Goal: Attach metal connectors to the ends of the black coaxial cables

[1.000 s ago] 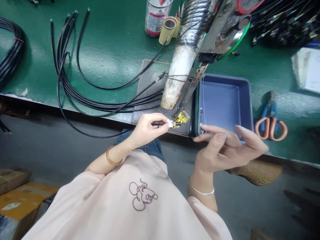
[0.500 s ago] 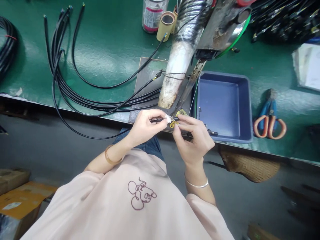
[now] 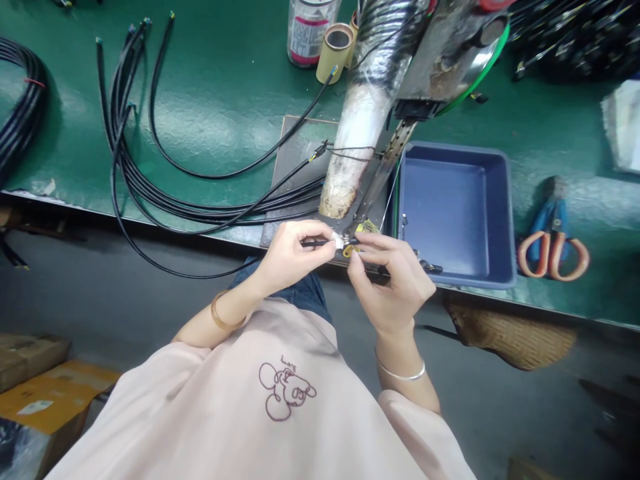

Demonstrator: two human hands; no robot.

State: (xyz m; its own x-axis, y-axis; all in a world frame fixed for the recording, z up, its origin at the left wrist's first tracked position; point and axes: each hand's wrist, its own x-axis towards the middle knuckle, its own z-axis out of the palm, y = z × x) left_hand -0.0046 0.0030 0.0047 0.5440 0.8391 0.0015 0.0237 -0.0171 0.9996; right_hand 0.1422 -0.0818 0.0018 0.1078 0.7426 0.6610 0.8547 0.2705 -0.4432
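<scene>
Cable end point(image 3: 314, 244) is running left-right, white tip point(image 3: 339, 242) pointing at the right hand point(image 3: 395, 287). Left hand point(image 3: 290, 257) is pinching it tight just behind the tip. Right hand is gripping a yellow piece point(image 3: 349, 251) at the tip, fingers curled, blue tray point(image 3: 453, 267) just beyond it.

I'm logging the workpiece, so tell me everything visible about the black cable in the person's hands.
The black cable is thin, with a rubbery-looking jacket. It hangs in a loop below the green bench edge and rises to the left hand, which pinches it near its end. The tip carries a white piece and a yellow fitting, which the right hand pinches.
</scene>
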